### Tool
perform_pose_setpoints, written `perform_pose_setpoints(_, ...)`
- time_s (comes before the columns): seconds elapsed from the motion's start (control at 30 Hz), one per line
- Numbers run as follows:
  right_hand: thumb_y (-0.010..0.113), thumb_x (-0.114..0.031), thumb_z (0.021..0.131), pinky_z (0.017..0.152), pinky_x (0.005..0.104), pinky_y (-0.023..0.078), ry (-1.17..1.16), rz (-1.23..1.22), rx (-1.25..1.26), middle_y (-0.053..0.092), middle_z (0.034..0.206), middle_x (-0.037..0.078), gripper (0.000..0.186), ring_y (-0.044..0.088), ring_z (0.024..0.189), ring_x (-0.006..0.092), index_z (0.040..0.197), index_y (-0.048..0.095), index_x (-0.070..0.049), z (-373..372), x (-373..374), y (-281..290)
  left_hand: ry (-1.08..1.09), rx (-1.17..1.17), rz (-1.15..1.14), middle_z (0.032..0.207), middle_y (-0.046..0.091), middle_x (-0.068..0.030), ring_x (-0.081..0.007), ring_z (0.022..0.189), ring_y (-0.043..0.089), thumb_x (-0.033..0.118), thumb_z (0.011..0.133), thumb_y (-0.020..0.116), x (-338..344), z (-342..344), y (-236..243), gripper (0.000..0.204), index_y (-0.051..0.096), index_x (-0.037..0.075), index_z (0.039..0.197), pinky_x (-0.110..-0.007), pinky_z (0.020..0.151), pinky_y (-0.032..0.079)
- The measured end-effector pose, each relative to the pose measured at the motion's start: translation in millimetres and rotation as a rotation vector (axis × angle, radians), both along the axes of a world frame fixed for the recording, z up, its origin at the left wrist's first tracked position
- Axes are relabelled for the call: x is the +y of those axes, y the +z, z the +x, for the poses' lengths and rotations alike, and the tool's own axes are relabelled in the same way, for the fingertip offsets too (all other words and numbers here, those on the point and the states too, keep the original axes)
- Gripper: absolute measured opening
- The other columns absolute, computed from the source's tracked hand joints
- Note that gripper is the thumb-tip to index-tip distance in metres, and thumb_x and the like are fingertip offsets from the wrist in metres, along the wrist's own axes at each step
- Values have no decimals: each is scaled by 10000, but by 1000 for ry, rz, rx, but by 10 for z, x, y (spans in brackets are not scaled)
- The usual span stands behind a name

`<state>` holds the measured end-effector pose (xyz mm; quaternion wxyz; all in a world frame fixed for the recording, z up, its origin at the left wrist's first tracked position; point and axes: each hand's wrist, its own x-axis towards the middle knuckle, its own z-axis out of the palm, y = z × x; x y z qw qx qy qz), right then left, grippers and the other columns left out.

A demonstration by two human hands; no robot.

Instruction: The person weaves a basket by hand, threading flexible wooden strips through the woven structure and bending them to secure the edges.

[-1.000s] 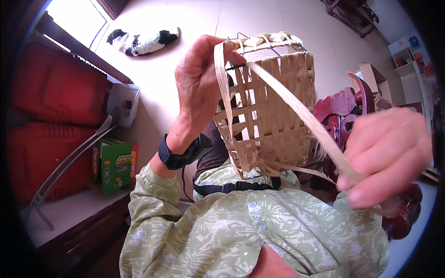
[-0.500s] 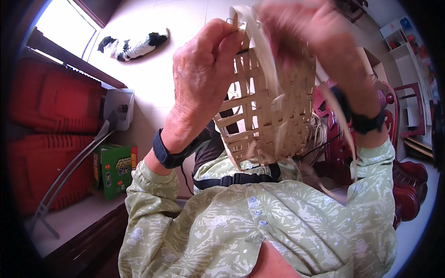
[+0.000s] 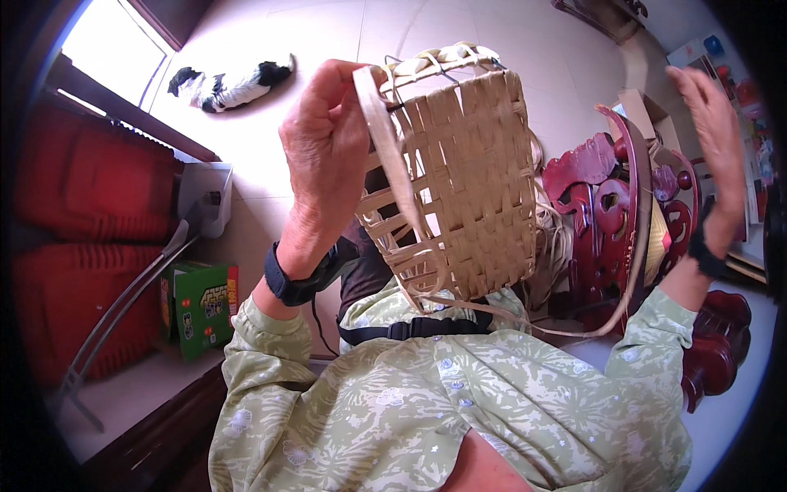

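A home is indicated, w/ a living-rm look: a pale tiled floor (image 3: 270, 152) is lit from a bright opening (image 3: 115, 45), & a blk-&-white animal (image 3: 232, 88) is seen stretched out on it. Carved dk-red wooden furniture (image 3: 579, 174) is placed at R, w/ a cardboard box (image 3: 642, 107) nearby. At L, red ribbed items (image 3: 90, 164), a whitish bin (image 3: 220, 201) & a green printed box (image 3: 197, 310) are grouped close together.

Pale tiles (image 3: 328, 33) spread beyond the left hand (image 3: 324, 152), a bright opening (image 3: 119, 53) farther left — carved furniture (image 3: 584, 174) flanks the right hand (image 3: 715, 135).
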<state>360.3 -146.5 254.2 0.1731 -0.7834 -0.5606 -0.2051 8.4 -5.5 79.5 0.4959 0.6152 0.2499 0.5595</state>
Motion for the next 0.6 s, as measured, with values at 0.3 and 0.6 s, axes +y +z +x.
perform_pose_setpoints(0.3,630,-272,988,959,377,502,957,-205,-64,689,1190,109,337,654,1098,263,1249,662,-61,-1409,914,-614,-1,116,102,729,651,28,-9,669,551,53,1011,583,-120,154,147,92,659,16,1047,-196,575,431)
perform_pose_setpoints(0.6,668,-219,970,533,255,522,1113,250,-51,719,856,44,153,654,697,126,1018,728,-87,-1218,1204,-624,125,186,189,783,644,-10,-61,713,569,66,996,613,-99,128,39,86,658,20,1052,-232,633,460)
